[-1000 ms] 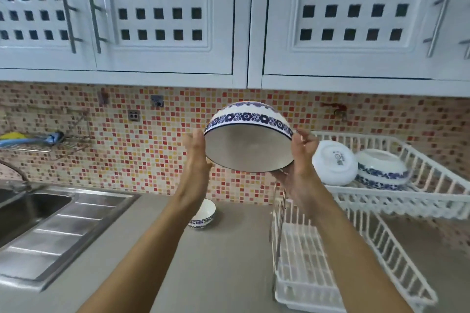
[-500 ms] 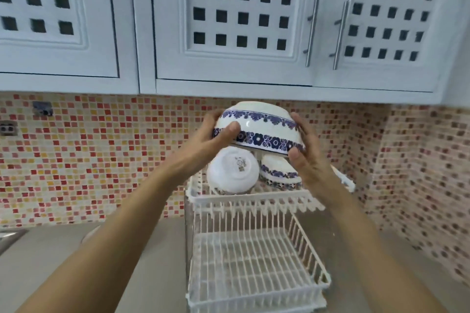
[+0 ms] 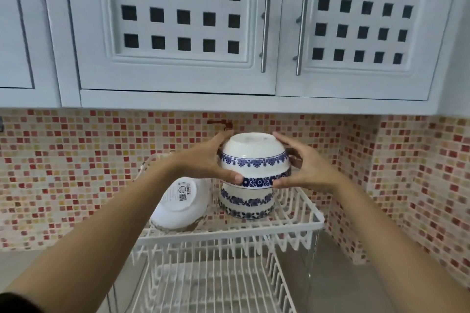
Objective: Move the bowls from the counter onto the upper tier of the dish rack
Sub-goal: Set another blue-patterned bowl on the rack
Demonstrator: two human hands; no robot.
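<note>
A white bowl with blue flower bands is upside down between both hands, sitting on top of another upturned blue-patterned bowl on the upper tier of the white dish rack. My left hand grips its left side and my right hand grips its right side, thumbs at the rim. A plain white bowl leans tilted on the same tier to the left, its labelled base facing me.
The rack's lower tier lies below, with only wire ribs showing. White cabinets with metal handles hang close overhead. A mosaic tiled wall runs behind and wraps the right corner. Grey counter surrounds the rack.
Both hands carried the bowl from the left, flipped it rim down, and lowered it onto the blue-patterned bowl on the upper tier. My view swung right toward the rack.
</note>
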